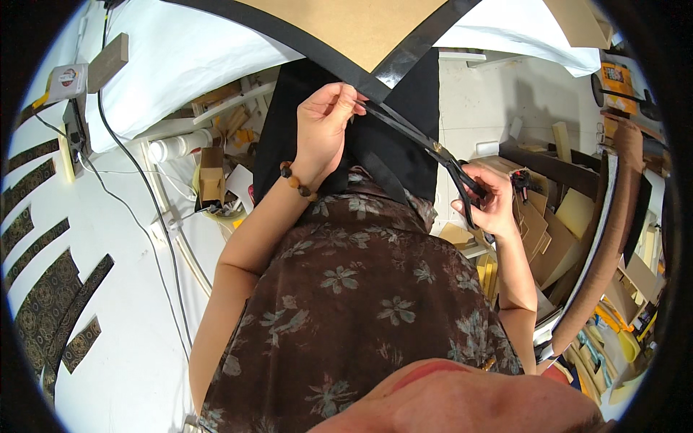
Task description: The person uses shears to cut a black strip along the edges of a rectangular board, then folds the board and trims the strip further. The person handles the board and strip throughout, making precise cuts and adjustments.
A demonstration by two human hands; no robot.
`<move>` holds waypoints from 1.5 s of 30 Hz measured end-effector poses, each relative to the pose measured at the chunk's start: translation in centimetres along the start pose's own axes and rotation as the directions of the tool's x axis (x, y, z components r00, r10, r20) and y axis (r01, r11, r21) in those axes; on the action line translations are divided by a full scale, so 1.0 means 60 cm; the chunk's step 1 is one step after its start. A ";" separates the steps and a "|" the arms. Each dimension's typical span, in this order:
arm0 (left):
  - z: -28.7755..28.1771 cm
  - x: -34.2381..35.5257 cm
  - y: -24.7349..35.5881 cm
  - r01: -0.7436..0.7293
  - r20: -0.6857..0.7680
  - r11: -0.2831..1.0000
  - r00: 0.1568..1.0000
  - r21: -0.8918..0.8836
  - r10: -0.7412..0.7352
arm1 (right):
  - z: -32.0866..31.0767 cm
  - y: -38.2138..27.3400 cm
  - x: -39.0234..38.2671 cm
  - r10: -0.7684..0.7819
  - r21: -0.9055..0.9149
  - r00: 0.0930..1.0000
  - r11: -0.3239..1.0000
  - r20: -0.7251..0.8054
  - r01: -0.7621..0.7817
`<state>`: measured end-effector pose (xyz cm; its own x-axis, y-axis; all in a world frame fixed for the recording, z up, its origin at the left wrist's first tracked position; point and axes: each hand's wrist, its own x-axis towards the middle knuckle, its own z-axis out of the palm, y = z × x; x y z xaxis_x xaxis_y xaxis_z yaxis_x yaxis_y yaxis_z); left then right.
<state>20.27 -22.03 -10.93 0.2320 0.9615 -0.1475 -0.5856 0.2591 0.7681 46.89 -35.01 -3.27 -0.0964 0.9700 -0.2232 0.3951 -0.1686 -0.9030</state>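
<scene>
Now | left grip (323, 124) pinching, seemingly, black border (338, 68) | right grip (494, 196) curled round scissors (437, 149)

It is bright here. A white shine sits on the black strip (424, 43). Soft gray shadows lie on the pale floor (462, 94). The middle looks clear. Near the dark, round rim, lines bend.

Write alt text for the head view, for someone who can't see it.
The right hand holds black scissors pointing toward the left hand, which is at the black-edged corner of a tan panel. Dark patterned pieces lie on a white surface at the left, and cardboard is crowded together at the right.
</scene>
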 end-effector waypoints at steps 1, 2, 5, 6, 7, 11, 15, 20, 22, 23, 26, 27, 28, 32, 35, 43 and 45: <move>0.000 0.000 0.000 0.002 0.002 1.000 1.000 -0.003 -0.002 | 0.000 0.000 0.001 0.000 -0.016 1.000 1.000 0.001 0.000; 0.000 0.000 -0.002 0.003 0.003 1.000 1.000 -0.007 -0.003 | 0.001 -0.001 0.002 0.000 -0.034 1.000 0.999 0.001 0.000; -0.005 0.000 -0.001 0.014 0.029 1.000 0.999 -0.002 -0.014 | 0.000 -0.007 0.009 -0.037 -0.083 0.999 0.996 -0.010 0.036; -0.006 0.000 0.000 0.018 0.040 1.000 0.999 0.002 -0.018 | -0.001 -0.008 0.011 -0.056 -0.099 0.998 0.994 -0.015 0.054; -0.005 -0.001 0.000 0.009 0.028 1.000 1.000 0.005 -0.009 | -0.001 -0.008 0.011 -0.060 -0.098 0.998 0.993 -0.010 0.059; 0.001 0.001 0.004 0.014 0.016 1.000 1.000 -0.002 -0.014 | -0.004 -0.004 0.010 -0.072 -0.098 0.997 0.993 -0.004 0.071; 0.001 0.002 0.005 0.060 0.021 0.997 0.998 -0.044 -0.060 | -0.010 -0.004 0.013 -0.092 -0.114 0.996 0.989 0.001 0.092; -0.002 0.003 0.002 0.065 0.021 0.996 0.998 -0.063 -0.064 | -0.011 0.001 0.015 -0.116 -0.063 0.993 0.991 0.028 0.117; -0.001 0.002 0.002 0.067 0.021 0.996 0.998 -0.062 -0.065 | -0.012 0.000 0.015 -0.115 -0.068 0.993 0.991 0.033 0.117; 0.000 0.002 0.003 0.066 0.021 0.996 0.998 -0.065 -0.065 | -0.012 -0.001 0.015 -0.110 -0.075 0.993 0.991 0.034 0.112; 0.000 0.003 0.006 0.067 0.021 0.996 0.998 -0.058 -0.066 | -0.013 -0.006 0.015 -0.114 -0.095 0.993 0.989 0.037 0.117; 0.000 0.003 0.006 0.068 0.022 0.996 0.997 -0.053 -0.067 | -0.014 -0.008 0.016 -0.119 -0.102 0.992 0.987 0.038 0.122; 0.001 0.003 0.006 0.068 0.025 0.996 0.997 -0.057 -0.066 | -0.014 -0.010 0.016 -0.113 -0.102 0.993 0.988 0.039 0.117; -0.001 0.003 0.004 0.067 0.035 0.995 0.997 -0.070 -0.064 | -0.014 -0.013 0.014 -0.102 -0.115 0.994 0.988 0.041 0.106; -0.003 0.005 0.002 0.066 0.047 0.995 0.997 -0.073 -0.062 | -0.017 -0.014 0.010 -0.067 -0.122 0.997 0.990 0.040 0.071; -0.002 0.006 0.003 0.064 0.059 0.997 0.996 -0.050 -0.061 | -0.016 -0.016 0.005 -0.075 -0.143 0.997 0.987 0.018 0.077; -0.002 0.006 0.004 0.063 0.064 0.998 0.996 -0.017 -0.062 | -0.020 -0.024 0.007 -0.080 -0.162 0.996 0.983 0.040 0.085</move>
<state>20.13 -21.63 -10.85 0.3173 0.9357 -0.1542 -0.5830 0.3208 0.7465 47.35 -34.14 -1.65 -0.1638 0.9726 -0.1651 0.5283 -0.0549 -0.8473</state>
